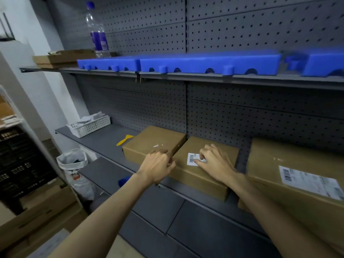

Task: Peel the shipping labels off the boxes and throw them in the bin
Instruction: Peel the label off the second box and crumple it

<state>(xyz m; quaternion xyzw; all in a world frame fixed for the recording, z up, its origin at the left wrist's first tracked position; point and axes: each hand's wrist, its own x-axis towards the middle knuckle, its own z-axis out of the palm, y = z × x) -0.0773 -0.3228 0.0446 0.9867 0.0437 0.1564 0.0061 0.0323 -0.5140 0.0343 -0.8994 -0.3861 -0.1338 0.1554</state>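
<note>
Right hand (214, 162) has its fingers curled down on the label (191, 159), pinching its right edge I think, it's kinda blurry. Left hand (158, 164) fingers hook round the left edge of the box (201, 181) under that label.

Before me is a grey pegboard (242, 34) that carries an upper shelf (260, 80) and a lower shelf (104, 140), both grey. At my left I see a white wall (37, 86). The light is dim.

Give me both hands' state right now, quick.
Left hand: grips the left edge of the middle box.
Right hand: pinches at the small label on that box.
</note>
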